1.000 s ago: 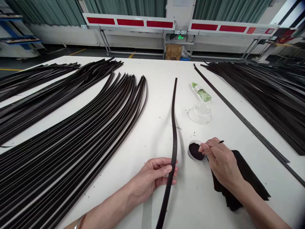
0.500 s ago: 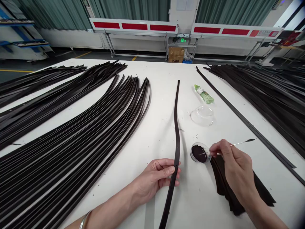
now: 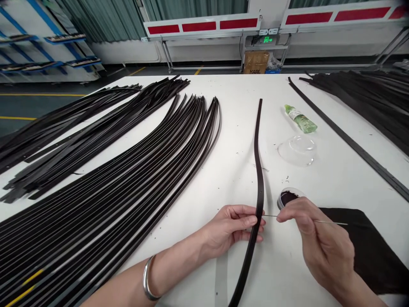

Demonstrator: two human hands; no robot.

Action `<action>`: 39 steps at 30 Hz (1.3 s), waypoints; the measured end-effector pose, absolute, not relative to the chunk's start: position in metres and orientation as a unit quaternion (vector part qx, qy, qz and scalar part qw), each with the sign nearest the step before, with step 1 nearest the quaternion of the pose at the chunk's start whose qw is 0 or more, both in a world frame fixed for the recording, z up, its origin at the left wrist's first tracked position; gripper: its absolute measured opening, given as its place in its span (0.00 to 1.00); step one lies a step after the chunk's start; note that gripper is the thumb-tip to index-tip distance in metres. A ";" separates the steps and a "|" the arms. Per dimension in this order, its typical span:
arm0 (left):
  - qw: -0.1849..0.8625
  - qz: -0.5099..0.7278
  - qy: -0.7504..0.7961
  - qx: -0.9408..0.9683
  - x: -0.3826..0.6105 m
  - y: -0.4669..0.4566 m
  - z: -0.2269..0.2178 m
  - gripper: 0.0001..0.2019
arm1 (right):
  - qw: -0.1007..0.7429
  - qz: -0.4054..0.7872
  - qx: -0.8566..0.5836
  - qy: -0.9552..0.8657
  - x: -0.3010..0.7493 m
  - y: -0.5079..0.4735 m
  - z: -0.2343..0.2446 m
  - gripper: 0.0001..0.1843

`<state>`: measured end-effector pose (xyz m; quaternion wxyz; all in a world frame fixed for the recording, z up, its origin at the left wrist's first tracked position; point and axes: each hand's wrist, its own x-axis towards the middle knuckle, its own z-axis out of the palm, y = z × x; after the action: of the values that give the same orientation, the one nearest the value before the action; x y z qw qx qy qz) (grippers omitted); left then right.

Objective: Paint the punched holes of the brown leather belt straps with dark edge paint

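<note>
Dark leather strap (image 3: 261, 179) runs up the frame's centre, pinched at lower centre by the curled fingers of the left hand (image 3: 231, 228). Right hand (image 3: 322, 241) pinches a thin metal applicator (image 3: 332, 221), tip at the strap's edge. Open pot of dark paste (image 3: 287, 197) just beyond; black cloth (image 3: 370, 243) lower right.

White table (image 3: 230, 140), dark strips (image 3: 111, 204), likely leather, green bottle (image 3: 300, 118), clear lid (image 3: 297, 150)

Left hand (image 3: 231, 228) and right hand (image 3: 322, 243), bare, with bare left forearm (image 3: 174, 266) and right forearm (image 3: 358, 292). A plain, polished silver bangle (image 3: 149, 278), narrow and rounded, encircles the left forearm.
</note>
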<state>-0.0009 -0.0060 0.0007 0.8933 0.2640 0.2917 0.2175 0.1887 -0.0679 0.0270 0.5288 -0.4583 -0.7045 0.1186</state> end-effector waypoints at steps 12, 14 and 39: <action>0.896 0.218 0.285 0.260 0.000 -0.007 0.000 0.13 | 0.497 0.106 -0.419 -0.753 0.185 -0.065 0.025 0.14; 0.896 0.218 0.284 0.262 0.000 -0.006 0.000 0.14 | 0.494 0.106 -0.422 -0.753 0.184 -0.064 0.025 0.14; 0.894 0.212 0.285 0.272 0.000 -0.006 0.002 0.16 | 0.474 0.106 -0.446 -0.752 0.179 -0.066 0.026 0.14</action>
<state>-0.0003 -0.0062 0.0021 0.8943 0.2723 0.2848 0.2121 0.1790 -0.0655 0.0263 0.4741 -0.4456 -0.7520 0.1063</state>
